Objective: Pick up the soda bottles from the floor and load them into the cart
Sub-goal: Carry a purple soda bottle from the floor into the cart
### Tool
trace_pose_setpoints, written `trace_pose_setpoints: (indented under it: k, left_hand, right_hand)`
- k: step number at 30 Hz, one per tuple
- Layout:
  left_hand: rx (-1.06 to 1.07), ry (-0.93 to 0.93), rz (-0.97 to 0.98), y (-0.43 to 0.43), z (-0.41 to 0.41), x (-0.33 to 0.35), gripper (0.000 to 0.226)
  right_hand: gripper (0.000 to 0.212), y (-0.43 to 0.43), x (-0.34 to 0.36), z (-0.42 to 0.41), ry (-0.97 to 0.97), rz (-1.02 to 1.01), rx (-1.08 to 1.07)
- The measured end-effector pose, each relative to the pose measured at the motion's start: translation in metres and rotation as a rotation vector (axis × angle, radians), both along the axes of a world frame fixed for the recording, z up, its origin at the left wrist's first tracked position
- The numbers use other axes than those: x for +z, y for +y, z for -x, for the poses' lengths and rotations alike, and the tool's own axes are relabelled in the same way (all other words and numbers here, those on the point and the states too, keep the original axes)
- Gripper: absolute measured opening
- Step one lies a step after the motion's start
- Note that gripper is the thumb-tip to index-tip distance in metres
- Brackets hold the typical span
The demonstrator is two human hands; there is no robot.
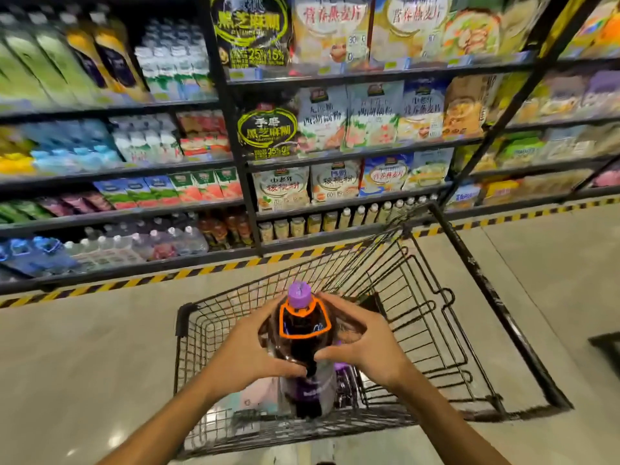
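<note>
A big soda bottle point(303, 333) with dark drink, a purple cap and a purple label stands upright over the wire cart point(335, 347), its lower part down inside the basket. An orange handle loops around its neck. The left hand point(250, 350) wraps the bottle's left side with fingers curled onto the shoulder and thumb pressed across the front; the right hand point(357, 340) clasps the right side the same way, so both hands grip the one bottle. Just behind and to the right of it, a second purple cap point(342, 365) shows inside the basket. The cart sits on a pale floor point(84, 357). Beyond it, yellow-and-black striped tape point(208, 270) runs along the foot of shelves point(235, 152) stocked with drinks and packets.
</note>
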State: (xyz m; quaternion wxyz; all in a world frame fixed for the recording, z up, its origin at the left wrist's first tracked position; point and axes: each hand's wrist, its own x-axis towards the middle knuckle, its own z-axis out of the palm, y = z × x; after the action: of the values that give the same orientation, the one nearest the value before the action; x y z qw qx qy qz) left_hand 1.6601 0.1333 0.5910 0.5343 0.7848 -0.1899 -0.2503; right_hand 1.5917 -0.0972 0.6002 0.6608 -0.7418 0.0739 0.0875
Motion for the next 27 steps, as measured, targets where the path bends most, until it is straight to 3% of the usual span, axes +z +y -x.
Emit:
trace_pose_setpoints:
  k: [9, 19, 24, 27]
  left_hand:
    - [0.248, 0.273, 0.045, -0.033, -0.034, -0.156, 0.106]
    - [0.472, 0.525, 0.146, -0.072, -0.054, -0.297, 0.079]
    - [0.566, 0.624, 0.126, -0.073, -0.055, -0.354, 0.095]
    - [0.567, 0.679, 0.097, -0.073, -0.055, -0.384, 0.091]
  right_hand:
    - [0.079, -0.029, -0.147, -0.063, 0.189, -0.090, -0.034]
    - [0.067, -0.046, -0.291, -0.108, 0.432, -0.152, -0.085]
    - [0.062, -0.044, -0.345, -0.122, 0.549, -0.183, -0.058]
    - [0.069, -0.044, -0.373, -0.127, 0.610, -0.219, -0.074]
